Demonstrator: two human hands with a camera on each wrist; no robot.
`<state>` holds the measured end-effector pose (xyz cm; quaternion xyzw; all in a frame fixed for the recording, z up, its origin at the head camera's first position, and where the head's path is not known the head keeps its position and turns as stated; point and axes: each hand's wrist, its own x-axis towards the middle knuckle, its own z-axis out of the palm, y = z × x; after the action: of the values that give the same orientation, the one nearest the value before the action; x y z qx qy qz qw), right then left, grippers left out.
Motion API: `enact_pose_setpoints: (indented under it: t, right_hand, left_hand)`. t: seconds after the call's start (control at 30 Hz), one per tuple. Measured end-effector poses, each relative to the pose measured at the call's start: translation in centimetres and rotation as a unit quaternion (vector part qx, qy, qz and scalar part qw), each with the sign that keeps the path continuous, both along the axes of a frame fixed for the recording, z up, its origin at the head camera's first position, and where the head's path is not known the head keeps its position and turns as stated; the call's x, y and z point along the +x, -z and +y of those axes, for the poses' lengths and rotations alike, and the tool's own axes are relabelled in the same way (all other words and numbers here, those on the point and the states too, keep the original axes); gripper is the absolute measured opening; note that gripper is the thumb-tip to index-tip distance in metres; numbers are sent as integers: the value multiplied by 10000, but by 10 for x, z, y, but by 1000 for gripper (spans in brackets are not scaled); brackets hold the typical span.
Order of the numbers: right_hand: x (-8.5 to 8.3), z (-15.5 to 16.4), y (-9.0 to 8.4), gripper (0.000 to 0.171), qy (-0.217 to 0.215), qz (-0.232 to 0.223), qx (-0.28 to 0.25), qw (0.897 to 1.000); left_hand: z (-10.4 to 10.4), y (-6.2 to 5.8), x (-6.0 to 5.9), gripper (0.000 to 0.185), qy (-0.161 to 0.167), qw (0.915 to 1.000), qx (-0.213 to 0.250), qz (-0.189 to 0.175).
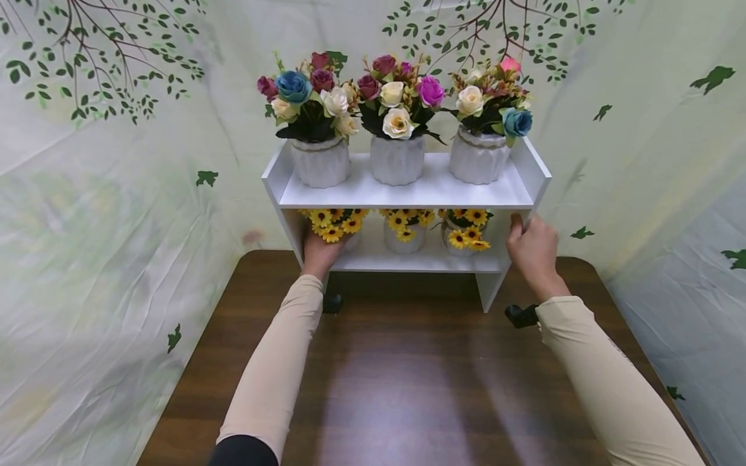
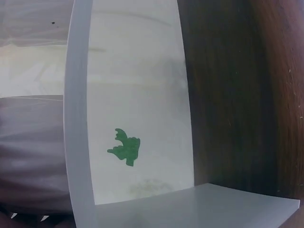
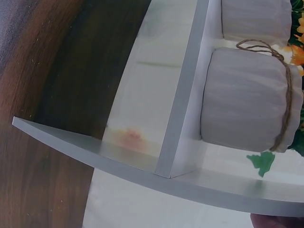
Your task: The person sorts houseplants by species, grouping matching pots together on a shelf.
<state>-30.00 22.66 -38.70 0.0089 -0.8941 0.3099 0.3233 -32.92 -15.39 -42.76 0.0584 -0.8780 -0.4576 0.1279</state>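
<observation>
Wooden table (image 1: 408, 388) bears white shelf (image 1: 408, 191) at its far edge | left hand (image 1: 320, 254) and right hand (image 1: 531, 246) curl round its side panels | risk: tilting could topple the flower pots (image 1: 397, 158).

White shelf (image 1: 408, 193) on brown table (image 1: 408, 375); three rose pots above, three sunflower pots below.

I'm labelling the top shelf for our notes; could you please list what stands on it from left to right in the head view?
Left pot with a blue rose → middle pot with cream and purple roses → right pot with a pink bud.
</observation>
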Motion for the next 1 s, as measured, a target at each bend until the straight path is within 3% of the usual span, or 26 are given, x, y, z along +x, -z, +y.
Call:
enact_pose_setpoints:
  t: [0.37, 0.47, 0.57, 0.7, 0.83, 1.0]
  right_hand:
    - [0, 2, -1, 36, 18, -67, 7, 10000]
    - [1, 3, -2, 36, 82, -177, 10, 9998]
    - [2, 4, -2, 35, 2, -407, 3, 9992]
    - [7, 3, 3, 33, -290, -757, 41, 9967]
    - [14, 4, 7, 33, -411, -926, 101, 9948]
    - [21, 10, 9, 33, -472, -1053, 142, 9932]
  left_hand:
    - [3, 3, 0, 89, 29, 9999, 126, 21]
    - [7, 1, 8, 87, 27, 9999, 104, -39]
    - [8, -1, 31, 79, -145, 9999, -22, -23]
    - [3, 1, 80, 64, -161, 9976, -536, 402]
    - [-4, 8, 122, 51, 279, 9892, -1154, 862]
    - [-11, 18, 147, 45, 602, 9815, -1522, 996]
